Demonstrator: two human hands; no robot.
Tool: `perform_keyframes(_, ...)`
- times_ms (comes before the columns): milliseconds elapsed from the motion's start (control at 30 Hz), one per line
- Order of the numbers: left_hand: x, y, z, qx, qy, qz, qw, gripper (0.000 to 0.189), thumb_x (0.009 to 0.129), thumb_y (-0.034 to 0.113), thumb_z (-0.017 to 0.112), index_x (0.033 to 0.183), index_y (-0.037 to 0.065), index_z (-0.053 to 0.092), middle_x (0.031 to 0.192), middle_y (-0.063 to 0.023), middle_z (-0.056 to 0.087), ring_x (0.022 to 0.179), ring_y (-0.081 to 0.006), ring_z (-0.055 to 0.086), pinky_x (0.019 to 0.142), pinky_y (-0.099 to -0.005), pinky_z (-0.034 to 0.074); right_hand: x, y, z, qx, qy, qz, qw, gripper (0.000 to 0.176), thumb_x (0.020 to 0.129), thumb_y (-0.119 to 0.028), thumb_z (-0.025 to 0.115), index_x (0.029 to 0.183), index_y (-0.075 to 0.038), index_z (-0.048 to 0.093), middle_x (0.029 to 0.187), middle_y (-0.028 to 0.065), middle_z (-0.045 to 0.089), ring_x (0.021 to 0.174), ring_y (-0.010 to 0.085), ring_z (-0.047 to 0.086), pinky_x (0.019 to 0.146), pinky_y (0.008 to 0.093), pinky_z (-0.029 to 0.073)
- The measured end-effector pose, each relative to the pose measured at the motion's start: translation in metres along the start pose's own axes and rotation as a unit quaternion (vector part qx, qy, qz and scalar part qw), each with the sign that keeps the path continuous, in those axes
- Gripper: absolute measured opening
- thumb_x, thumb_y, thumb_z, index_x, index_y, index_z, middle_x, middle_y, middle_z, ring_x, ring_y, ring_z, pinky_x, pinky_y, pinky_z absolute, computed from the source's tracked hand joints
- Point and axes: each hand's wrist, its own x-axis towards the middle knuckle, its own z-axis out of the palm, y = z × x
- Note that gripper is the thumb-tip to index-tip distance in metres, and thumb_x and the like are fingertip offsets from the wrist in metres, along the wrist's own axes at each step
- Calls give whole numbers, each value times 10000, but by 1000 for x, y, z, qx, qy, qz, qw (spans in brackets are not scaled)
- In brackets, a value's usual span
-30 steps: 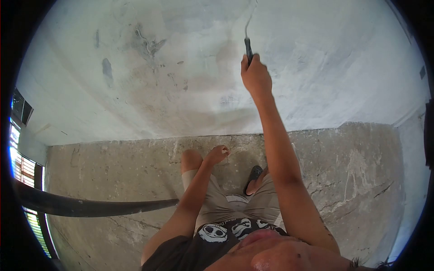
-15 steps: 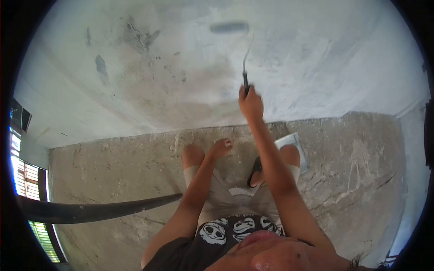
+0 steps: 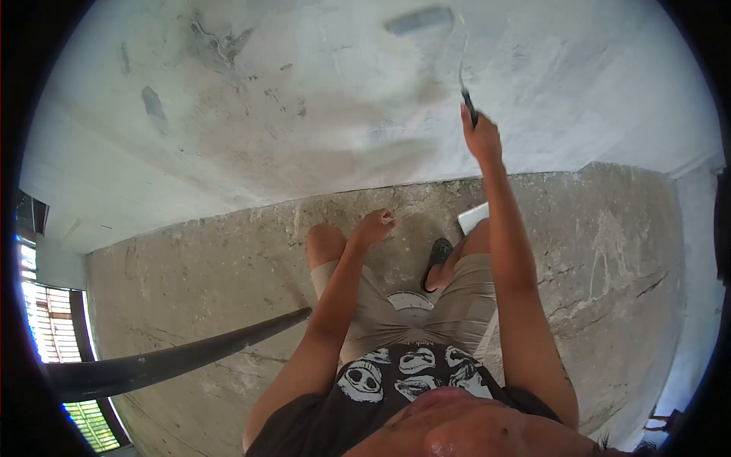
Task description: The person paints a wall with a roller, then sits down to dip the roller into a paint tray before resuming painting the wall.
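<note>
My right hand (image 3: 483, 139) is wrapped round the black handle of a paint roller (image 3: 420, 20). The roller's pale sleeve is against the upper wall (image 3: 343, 84), slightly tilted, with its thin wire frame running down to the handle. Patchy white and grey covers the wall, with darker damp-looking areas and chipped spots to the left. My left hand (image 3: 375, 227) hovers beside my left knee, its fingers curled closed. Something whitish shows at its fingertips, too small to name.
Behind my right leg, a white tray-like object (image 3: 474, 218) on the concrete floor (image 3: 190, 282) is partly hidden. A thick dark pole (image 3: 183, 354) juts in from the left. Slatted windows (image 3: 55, 320) stand at the far left.
My right hand has moved up and to the right with the roller, whose sleeve is now more tilted. My right leg has shifted, covering more of the white object. The left hand stays near the knee.
</note>
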Motion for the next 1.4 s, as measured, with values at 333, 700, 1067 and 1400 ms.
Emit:
perform_keyframes(333, 1, -8, 6, 11, -15, 1, 1000, 451, 873, 374, 687, 1117, -4, 651, 1113, -211, 678, 1037, -346, 654, 883, -416, 504, -53, 15, 38, 164, -42, 86, 982, 660, 959, -600, 458, 823, 17, 653, 725, 245, 666, 724, 432, 678, 671, 491, 535)
perform_keyframes(700, -1, 2, -2, 11, -17, -15, 1000, 418, 908, 366, 660, 1147, 23, 646, 1105, -182, 685, 982, -309, 669, 848, -405, 516, 27, -48, -12, 188, 1, 60, 980, 674, 961, -601, 437, 808, 24, 636, 748, 246, 672, 753, 433, 681, 694, 484, 543)
perform_keyframes(1067, -2, -6, 7, 6, 1, 12, 1000, 414, 888, 355, 679, 1111, 7, 655, 1106, -189, 685, 1031, -326, 658, 875, -404, 502, -137, 33, 81, 153, -196, 243, 937, 701, 974, -587, 408, 789, 37, 668, 767, 291, 658, 842, 474, 662, 755, 514, 514)
perform_keyframes(1400, 2, -11, 2, -18, -2, 28, 999, 403, 886, 340, 682, 1112, 9, 652, 1074, -174, 694, 941, -283, 673, 824, -388, 516, -46, -35, -8, 240, -93, 196, 946, 660, 976, -568, 447, 790, 41, 623, 575, 195, 602, 491, 324, 642, 521, 416, 522)
